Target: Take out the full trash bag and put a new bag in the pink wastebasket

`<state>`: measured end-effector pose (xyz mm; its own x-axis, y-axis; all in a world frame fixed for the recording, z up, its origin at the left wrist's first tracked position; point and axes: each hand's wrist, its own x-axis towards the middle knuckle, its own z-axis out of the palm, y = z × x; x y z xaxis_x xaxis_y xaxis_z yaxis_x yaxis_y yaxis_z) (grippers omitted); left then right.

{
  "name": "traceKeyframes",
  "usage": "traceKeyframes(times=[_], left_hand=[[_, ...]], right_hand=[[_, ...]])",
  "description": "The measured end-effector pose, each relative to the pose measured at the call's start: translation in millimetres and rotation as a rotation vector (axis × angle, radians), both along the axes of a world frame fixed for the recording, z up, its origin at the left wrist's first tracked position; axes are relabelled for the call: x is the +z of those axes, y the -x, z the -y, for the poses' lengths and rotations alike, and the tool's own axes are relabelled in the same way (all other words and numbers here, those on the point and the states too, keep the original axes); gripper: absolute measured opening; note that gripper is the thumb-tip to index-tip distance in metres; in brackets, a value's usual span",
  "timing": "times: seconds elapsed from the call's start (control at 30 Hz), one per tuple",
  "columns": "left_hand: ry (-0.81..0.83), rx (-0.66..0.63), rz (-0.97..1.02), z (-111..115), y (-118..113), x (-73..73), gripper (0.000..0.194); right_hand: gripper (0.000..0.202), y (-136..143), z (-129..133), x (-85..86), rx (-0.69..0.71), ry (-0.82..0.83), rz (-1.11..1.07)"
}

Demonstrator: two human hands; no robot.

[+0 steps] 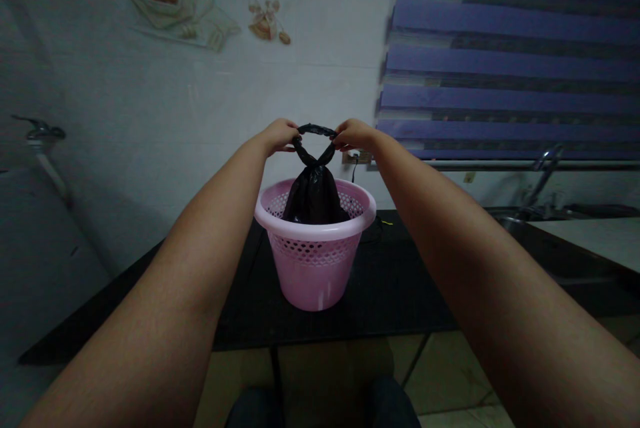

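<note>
A black plastic bag (314, 196) bulges out of a pink plastic basket (315, 275) with a holed upper band. Above the basket's rim the bag's top is drawn into twisted strands that cross and form a loop. My left hand (281, 136) pinches the loop's left side, fingers closed on it. On the opposite side, my right hand (353, 135) is closed on the loop too. Both hands are at about the same height, with the strands stretched between them. The bag's lower part is hidden inside the basket.
The basket stands on a black countertop (395, 281). At the right are a sink faucet (543, 175) and a white board-like surface (595, 238). A wall socket with a plug (356, 157) is behind the basket. A tap (40, 131) projects from the left wall. Purple striped blinds (510, 61) hang at upper right.
</note>
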<state>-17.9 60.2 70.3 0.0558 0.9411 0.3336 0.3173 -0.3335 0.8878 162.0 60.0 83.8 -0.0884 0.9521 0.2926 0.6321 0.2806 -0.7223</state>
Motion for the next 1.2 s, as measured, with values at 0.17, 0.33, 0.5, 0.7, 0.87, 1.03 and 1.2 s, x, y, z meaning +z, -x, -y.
traceKeyframes(times=[0.17, 0.33, 0.5, 0.7, 0.87, 1.03, 1.2], left_hand=[[-0.012, 0.015, -0.010, -2.1, 1.6, 3.6, 0.021], [-0.028, 0.013, 0.028, 1.4, 2.8, 5.2, 0.032], [-0.083, -0.036, -0.002, 6.7, 2.3, 9.0, 0.024], [-0.126, -0.057, -0.030, 9.9, 3.0, 13.2, 0.019], [-0.149, -0.080, 0.006, 11.4, 4.5, 16.1, 0.018], [-0.162, -0.120, 0.004, 13.9, 5.1, 21.3, 0.020], [-0.215, -0.121, -0.015, 11.8, 6.1, 26.6, 0.024]], right_hand=[[0.014, -2.8, -1.8, 4.9, 0.011, -0.019, -0.004], [0.017, -4.9, -1.8, 7.7, 0.016, -0.022, -0.016], [0.019, -3.9, 2.1, 10.7, 0.010, -0.042, -0.003], [0.016, -1.1, 10.1, 16.2, -0.012, -0.061, 0.020], [0.011, -0.8, 11.4, 20.5, -0.043, -0.107, 0.034], [0.010, -1.1, 5.9, 24.9, -0.042, -0.129, -0.012], [0.008, -0.2, 6.0, 30.0, 0.027, -0.117, -0.107]])
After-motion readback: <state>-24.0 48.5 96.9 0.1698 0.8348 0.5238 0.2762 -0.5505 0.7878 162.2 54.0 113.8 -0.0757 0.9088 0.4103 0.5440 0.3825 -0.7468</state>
